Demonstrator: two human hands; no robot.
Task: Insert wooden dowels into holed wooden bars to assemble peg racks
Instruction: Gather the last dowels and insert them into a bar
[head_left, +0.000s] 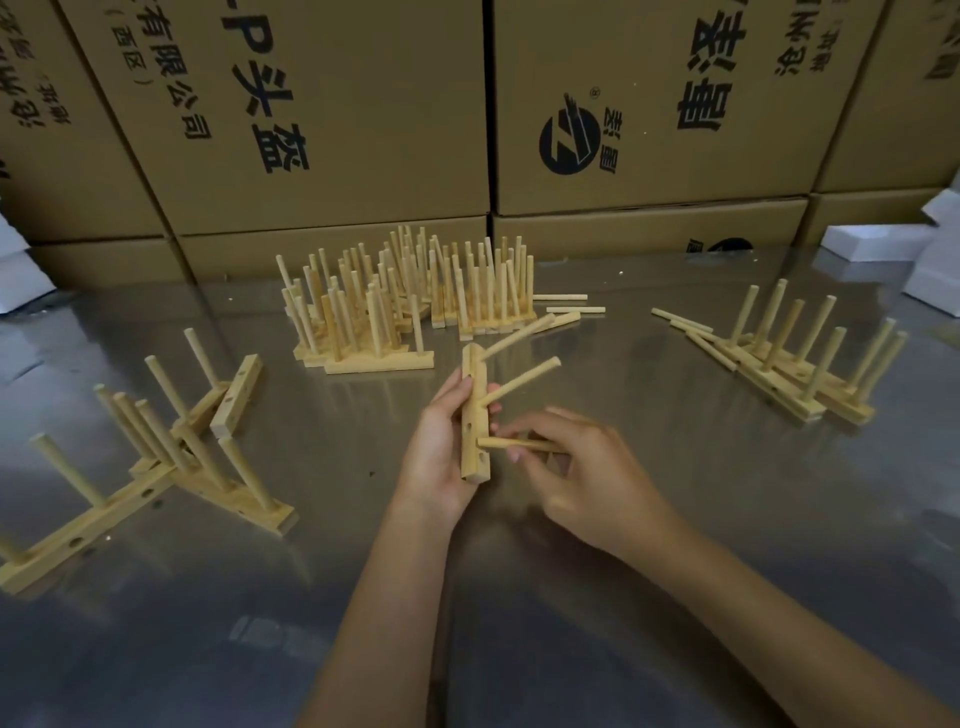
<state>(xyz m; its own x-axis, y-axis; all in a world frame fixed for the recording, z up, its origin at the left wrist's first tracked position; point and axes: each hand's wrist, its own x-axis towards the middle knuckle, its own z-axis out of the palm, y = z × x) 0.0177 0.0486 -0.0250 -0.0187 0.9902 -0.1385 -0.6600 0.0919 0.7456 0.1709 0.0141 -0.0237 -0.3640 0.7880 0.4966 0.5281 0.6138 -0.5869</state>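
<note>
My left hand (439, 447) grips a holed wooden bar (475, 415), held upright above the middle of the metal table. Two dowels stick out of the bar's upper holes toward the right. My right hand (576, 470) pinches a third dowel (511, 444) lying level, its left tip touching the bar's face near a lower hole. One open hole shows above that tip and one near the bar's bottom end.
A dense cluster of finished peg racks (410, 306) stands behind the hands, with loose dowels (569, 304) to its right. More racks lie at the left (156, 467) and right (800, 369). Cardboard boxes (649, 104) wall the back; white foam pieces (883, 244) sit far right.
</note>
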